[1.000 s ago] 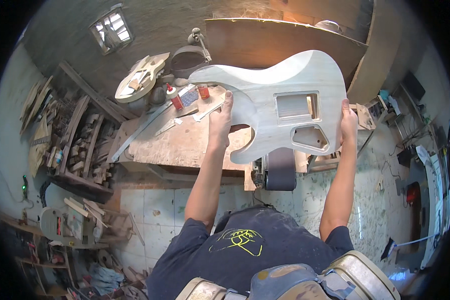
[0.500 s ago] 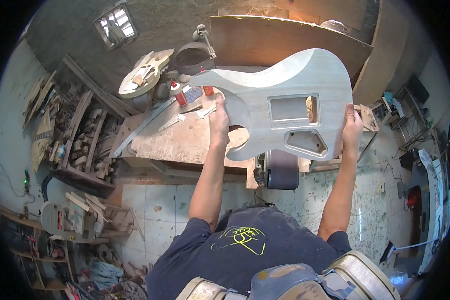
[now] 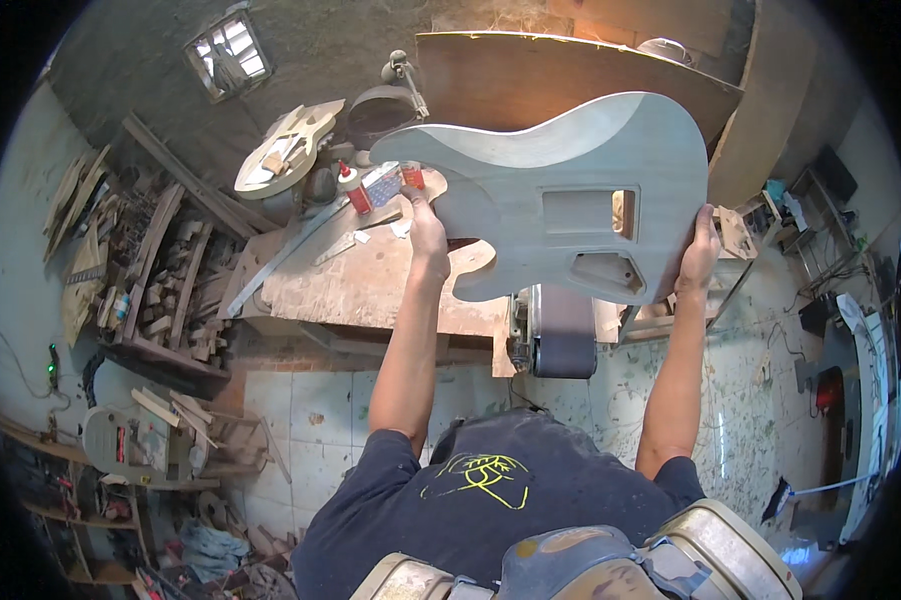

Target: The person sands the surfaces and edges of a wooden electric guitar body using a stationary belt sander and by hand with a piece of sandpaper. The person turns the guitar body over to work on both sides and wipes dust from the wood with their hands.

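Observation:
A pale grey-blue electric guitar body (image 3: 510,215) is held up in front of me, its routed face towards me. It has a rectangular cavity with a through-opening and a smaller angled cavity below. My left hand (image 3: 427,232) grips its left side at the neck end, by the cutaway. On the opposite edge my right hand (image 3: 699,250) is closed round the rounded end, its fingers partly hidden behind the wood. Below the body stands a belt sander (image 3: 565,335) with a wide dark belt, apart from the guitar body.
A wooden workbench (image 3: 340,285) carries a red glue bottle (image 3: 353,188), a long metal straightedge (image 3: 285,258) and scraps. Another guitar body (image 3: 288,150) lies behind it. Wood offcuts fill a rack (image 3: 175,270) at left. A curved brown panel (image 3: 570,85) stands behind the sander.
Both hands have raised the guitar body slightly and tilted it. My left hand has shifted a little left, and the lower edge of the body sits higher above the sander.

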`<action>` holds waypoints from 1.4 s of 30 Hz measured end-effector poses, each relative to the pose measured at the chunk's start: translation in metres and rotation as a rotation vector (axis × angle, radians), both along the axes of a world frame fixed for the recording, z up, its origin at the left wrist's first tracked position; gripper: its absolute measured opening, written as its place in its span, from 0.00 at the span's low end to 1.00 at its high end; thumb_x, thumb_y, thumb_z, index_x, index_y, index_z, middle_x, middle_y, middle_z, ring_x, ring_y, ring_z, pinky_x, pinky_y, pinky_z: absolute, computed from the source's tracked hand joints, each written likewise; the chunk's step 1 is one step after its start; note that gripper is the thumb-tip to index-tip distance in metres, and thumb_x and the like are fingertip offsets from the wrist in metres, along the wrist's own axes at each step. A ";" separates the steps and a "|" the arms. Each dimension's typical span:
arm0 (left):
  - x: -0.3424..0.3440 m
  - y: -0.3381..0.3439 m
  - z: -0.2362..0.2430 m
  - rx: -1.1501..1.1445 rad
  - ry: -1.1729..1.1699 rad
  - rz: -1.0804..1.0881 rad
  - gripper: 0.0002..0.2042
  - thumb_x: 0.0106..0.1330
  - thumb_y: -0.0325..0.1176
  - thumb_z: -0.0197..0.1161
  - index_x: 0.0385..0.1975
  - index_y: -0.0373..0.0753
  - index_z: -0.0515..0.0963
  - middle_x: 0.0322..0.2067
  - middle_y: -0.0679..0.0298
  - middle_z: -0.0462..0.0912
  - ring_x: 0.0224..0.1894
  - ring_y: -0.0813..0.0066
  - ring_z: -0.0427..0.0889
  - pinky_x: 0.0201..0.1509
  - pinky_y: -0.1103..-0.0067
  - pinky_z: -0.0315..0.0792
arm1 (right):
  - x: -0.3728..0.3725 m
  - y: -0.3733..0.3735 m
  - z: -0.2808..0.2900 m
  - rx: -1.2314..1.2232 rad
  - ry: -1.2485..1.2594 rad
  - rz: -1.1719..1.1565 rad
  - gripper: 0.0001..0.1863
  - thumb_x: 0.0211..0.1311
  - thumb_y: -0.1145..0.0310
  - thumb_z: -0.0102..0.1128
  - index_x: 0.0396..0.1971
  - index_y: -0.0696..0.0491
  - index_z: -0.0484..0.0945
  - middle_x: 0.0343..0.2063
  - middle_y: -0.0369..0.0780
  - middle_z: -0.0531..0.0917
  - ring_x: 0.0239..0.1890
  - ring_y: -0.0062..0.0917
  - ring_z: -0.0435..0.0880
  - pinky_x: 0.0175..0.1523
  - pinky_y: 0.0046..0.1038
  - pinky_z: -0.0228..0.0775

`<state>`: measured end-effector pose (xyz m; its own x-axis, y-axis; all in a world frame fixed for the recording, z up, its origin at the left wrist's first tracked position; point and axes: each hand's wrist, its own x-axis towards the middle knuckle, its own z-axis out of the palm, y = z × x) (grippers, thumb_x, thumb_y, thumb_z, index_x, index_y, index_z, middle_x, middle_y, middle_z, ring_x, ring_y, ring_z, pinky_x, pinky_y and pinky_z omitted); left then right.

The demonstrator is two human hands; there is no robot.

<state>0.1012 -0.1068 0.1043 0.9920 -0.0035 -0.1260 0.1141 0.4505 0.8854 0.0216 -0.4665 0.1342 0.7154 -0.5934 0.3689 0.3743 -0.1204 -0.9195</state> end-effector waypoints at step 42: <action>-0.043 0.015 -0.042 -0.119 -0.352 -0.183 0.30 0.75 0.49 0.51 0.71 0.40 0.55 0.61 0.52 0.68 0.58 0.60 0.76 0.61 0.66 0.76 | 0.026 -0.044 -0.045 0.235 0.215 0.761 0.33 0.71 0.65 0.57 0.72 0.58 0.58 0.65 0.43 0.70 0.63 0.24 0.73 0.63 0.26 0.68</action>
<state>0.0578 -0.0919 0.0627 0.9561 -0.1779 0.2326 -0.0986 0.5525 0.8277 0.0477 -0.5101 0.0895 0.9938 0.0372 0.1046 0.0888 0.2990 -0.9501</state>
